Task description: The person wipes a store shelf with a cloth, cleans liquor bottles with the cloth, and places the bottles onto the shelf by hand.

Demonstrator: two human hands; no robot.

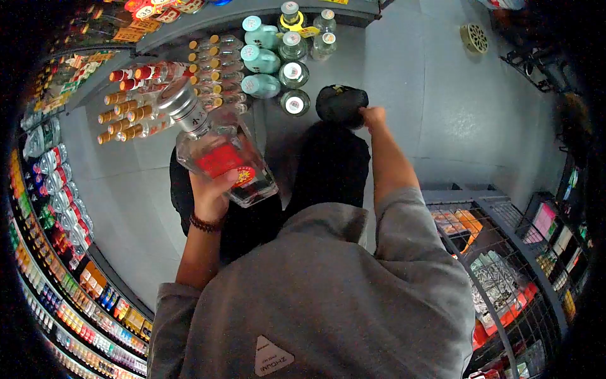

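Observation:
My left hand (211, 194) is closed round the lower part of a large clear glass bottle (218, 148) with a silver cap and a red label. The bottle is tilted, its cap towards the upper left. My right hand (374, 118) is closed at the edge of a rounded black item (341, 106) with a small yellowish mark; its exact kind is unclear. Beyond my knees stand light-blue bottles (261, 59), clear jar-like bottles (294, 74), and rows of small gold-capped bottles (218, 69). Red-capped bottles (158, 71) are at the left of these.
A shelf edge (252, 19) runs above the bottles. Along the left, wrapped bottle packs (63, 189) stand by shelves of small drinks (69, 297). A black wire rack (499, 252) with packaged goods is close on my right. A round grate (474, 38) lies on the grey floor.

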